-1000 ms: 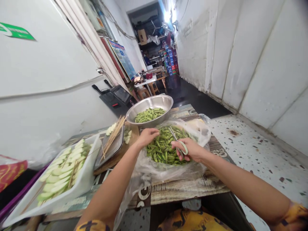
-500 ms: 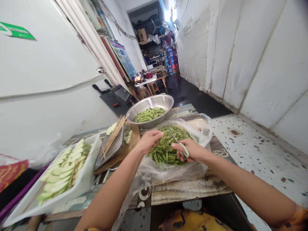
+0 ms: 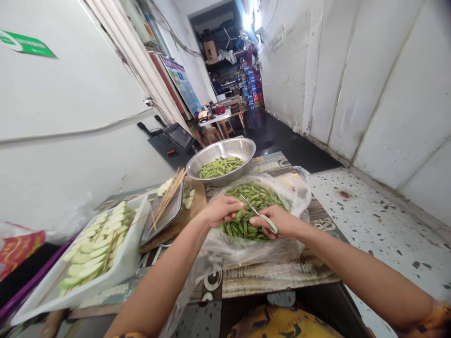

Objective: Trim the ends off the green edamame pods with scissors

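My right hand (image 3: pixel 273 221) is closed around the pale green handles of a pair of scissors (image 3: pixel 249 204), whose metal blades point up and to the left. Just left of the blades, my left hand (image 3: pixel 224 210) pinches a green soybean pod (image 3: pixel 240 214) between thumb and fingers, near the scissor tips. Beneath both hands lies a heap of green pods (image 3: pixel 259 197) in an opened clear plastic bag (image 3: pixel 299 192). Beyond the bag stands a wide metal basin (image 3: pixel 243 146) with more pods (image 3: pixel 220 166) in its bottom.
On the left, a white tub (image 3: pixel 136 263) holds sliced pale green vegetable on skewers. Bamboo sticks (image 3: pixel 169 195) rest across a metal tray (image 3: pixel 169 213) on a wooden board (image 3: pixel 199 192). All stand on a patterned table (image 3: pixel 268 279); a white wall (image 3: pixel 380 94) rises on the right.
My left hand has come slightly lower and now shows a pod in its fingers. The scissor blades have swung lower and leftward, toward that hand, and look more closed.
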Tool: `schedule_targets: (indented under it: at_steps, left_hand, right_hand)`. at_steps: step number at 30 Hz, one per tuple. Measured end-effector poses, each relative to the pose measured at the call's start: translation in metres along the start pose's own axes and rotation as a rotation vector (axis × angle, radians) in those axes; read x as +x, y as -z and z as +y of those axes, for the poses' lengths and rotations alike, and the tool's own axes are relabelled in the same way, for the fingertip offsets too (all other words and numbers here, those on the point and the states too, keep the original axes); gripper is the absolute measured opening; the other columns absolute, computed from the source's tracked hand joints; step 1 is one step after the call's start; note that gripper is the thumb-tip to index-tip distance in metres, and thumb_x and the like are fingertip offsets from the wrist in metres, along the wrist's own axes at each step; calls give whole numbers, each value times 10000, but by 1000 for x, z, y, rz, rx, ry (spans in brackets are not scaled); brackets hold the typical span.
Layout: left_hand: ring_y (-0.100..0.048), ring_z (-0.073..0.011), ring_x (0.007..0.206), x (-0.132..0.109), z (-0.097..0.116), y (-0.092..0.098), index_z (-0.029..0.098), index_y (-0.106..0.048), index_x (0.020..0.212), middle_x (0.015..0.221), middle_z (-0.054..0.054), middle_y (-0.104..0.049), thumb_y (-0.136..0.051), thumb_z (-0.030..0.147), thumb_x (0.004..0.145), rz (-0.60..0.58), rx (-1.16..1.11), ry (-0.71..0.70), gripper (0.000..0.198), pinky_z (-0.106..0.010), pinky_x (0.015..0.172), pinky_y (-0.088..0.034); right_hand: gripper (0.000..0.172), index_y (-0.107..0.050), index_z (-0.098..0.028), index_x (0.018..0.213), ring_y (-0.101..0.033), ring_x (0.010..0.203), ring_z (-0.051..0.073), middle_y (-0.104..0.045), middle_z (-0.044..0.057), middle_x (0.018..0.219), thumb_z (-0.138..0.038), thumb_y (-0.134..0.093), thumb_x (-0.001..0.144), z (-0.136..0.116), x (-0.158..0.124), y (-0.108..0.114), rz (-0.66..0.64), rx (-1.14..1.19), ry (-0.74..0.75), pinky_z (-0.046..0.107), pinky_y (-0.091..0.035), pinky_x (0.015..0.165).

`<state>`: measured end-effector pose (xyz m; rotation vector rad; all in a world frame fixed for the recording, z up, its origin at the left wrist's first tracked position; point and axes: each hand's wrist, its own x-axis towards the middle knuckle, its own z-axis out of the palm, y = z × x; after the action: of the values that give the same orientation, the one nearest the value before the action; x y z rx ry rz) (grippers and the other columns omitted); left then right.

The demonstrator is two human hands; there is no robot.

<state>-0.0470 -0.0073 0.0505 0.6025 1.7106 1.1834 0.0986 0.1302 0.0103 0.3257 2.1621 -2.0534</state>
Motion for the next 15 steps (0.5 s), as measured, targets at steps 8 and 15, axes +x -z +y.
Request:
schedule_targets:
  at_steps: [8, 15]
  left_hand:
    - [-642, -93, 612, 3, -3, 6, 98, -601, 758, 657, -33, -648, -658, 79, 740, 217, -412, -93, 62, -164, 607, -532]
    - [-683, -150, 797, 2, -10, 3, 83, -588, 695, 719, -45, -665, -643, 25, 735, 246, -539, -205, 90, -215, 790, -548]
  right_hand:
    - [374, -574, -130, 783, -470, 326, 74, -539, -31, 454, -504, -584, 791, -4, 0, 1, 5, 175, -65, 145, -288, 239]
    - [419, -584, -121, 826, -519, 375, 88, -562, -13, 486, -539, -564, 796, -1, 1, 0, -61, 188, -73, 144, -325, 250]
